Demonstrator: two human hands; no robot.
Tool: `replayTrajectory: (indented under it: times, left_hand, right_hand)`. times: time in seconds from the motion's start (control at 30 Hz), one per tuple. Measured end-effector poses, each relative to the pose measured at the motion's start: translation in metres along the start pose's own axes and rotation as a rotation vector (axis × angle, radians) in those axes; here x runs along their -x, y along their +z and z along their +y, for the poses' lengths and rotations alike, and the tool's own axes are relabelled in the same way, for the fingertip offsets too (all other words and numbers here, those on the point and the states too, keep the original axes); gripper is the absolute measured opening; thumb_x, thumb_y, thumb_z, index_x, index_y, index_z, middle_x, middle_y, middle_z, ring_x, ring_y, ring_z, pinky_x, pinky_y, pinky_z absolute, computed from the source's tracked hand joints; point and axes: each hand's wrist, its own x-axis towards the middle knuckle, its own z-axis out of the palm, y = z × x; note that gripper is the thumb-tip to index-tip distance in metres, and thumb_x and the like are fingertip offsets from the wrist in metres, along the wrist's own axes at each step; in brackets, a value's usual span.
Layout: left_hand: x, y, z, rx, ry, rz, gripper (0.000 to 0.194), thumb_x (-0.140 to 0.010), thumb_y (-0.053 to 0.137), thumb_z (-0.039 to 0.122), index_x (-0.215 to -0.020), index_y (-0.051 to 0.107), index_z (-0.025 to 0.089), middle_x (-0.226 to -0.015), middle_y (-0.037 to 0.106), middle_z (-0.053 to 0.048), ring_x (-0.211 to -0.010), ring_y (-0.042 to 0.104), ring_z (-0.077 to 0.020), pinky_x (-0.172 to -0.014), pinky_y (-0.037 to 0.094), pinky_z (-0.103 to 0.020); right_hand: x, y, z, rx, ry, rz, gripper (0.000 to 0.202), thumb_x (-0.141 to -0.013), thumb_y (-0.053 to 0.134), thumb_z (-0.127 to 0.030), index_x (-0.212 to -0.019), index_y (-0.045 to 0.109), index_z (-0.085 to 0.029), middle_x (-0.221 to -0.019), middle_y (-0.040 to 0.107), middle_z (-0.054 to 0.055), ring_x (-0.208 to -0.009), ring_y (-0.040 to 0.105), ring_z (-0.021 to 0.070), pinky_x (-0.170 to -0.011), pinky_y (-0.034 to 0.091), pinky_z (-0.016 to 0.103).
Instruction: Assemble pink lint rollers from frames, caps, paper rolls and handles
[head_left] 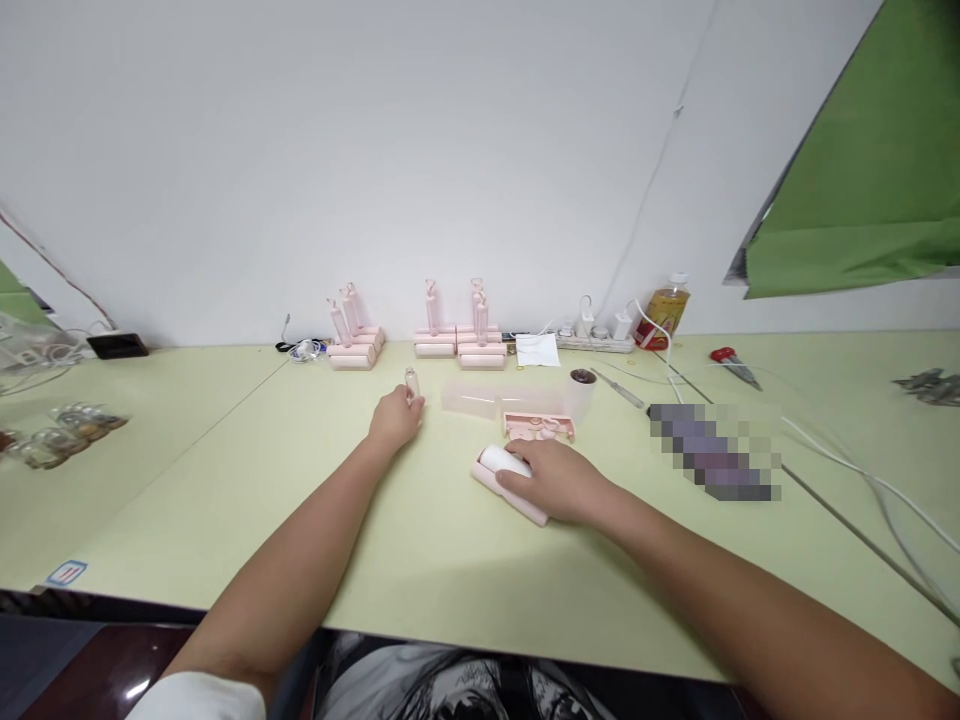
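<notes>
My left hand (396,420) is closed around a small translucent pinkish handle (411,380), whose top end sticks up past the fingers. To the right, my right hand (559,478) grips a lint roller, its white roll (501,461) lying in a pale pink half shell (517,503) slanted on the table. Part of that roll is under the fingers. Just behind this hand lies an open pink cover (538,425) with small loops inside. A long translucent pink case (495,398) rests behind the cover.
Along the wall stand several pink lint rollers (482,356) with upright clear handles. Further right are a round white container (582,390), a screwdriver (619,388), a power strip (596,343), a drink bottle (664,312) and red-handled pliers (735,366). White cables cross the table's right side.
</notes>
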Motion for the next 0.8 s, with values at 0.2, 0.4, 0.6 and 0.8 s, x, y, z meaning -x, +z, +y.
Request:
replayTrajectory:
  times: [0.2, 0.4, 0.6, 0.8]
  left_hand:
    - [0.01, -0.017, 0.006, 0.046, 0.061, -0.034, 0.023, -0.089, 0.047, 0.036, -0.097, 0.058, 0.018, -0.075, 0.066, -0.004, -0.073, 0.064, -0.02, -0.065, 0.042, -0.027]
    - [0.071, -0.024, 0.056, 0.178, 0.549, -0.22, 0.022, -0.089, 0.048, 0.038, -0.088, 0.058, 0.019, -0.067, 0.062, 0.0, -0.062, 0.058, -0.0159, -0.058, 0.039, -0.024]
    - [0.105, -0.017, 0.078, 0.41, 0.678, -0.428, 0.026, -0.086, 0.053, 0.025, -0.112, 0.053, 0.023, -0.077, 0.062, 0.001, -0.069, 0.06, -0.0147, -0.063, 0.042, -0.024]
    - [0.084, -0.014, 0.07, 1.073, 0.22, -0.562, 0.032, -0.081, 0.062, 0.045, -0.093, 0.043, 0.022, -0.054, 0.038, 0.012, -0.036, 0.033, -0.0044, -0.035, 0.028, -0.016]
  right_hand:
    - [0.0, 0.002, -0.002, 0.076, -0.016, 0.131, 0.04, -0.087, 0.051, -0.046, -0.114, 0.063, -0.019, -0.112, 0.067, 0.012, -0.099, 0.059, 0.0284, -0.071, 0.039, 0.033]
    - [0.005, 0.0, -0.011, -0.2, -0.157, 0.289, 0.069, -0.085, 0.056, -0.052, -0.143, 0.036, -0.019, -0.092, 0.069, 0.006, -0.081, 0.062, 0.0216, -0.07, 0.044, 0.032]
    - [0.007, -0.005, -0.013, -0.4, -0.297, 0.294, 0.033, -0.088, 0.055, -0.042, -0.114, 0.062, -0.023, -0.094, 0.07, 0.004, -0.086, 0.063, 0.0212, -0.075, 0.046, 0.032]
    - [0.005, -0.004, -0.002, -0.772, -0.301, 0.308, 0.038, -0.084, 0.062, -0.041, -0.115, 0.065, -0.019, -0.078, 0.066, 0.003, -0.072, 0.061, 0.017, -0.067, 0.048, 0.03]
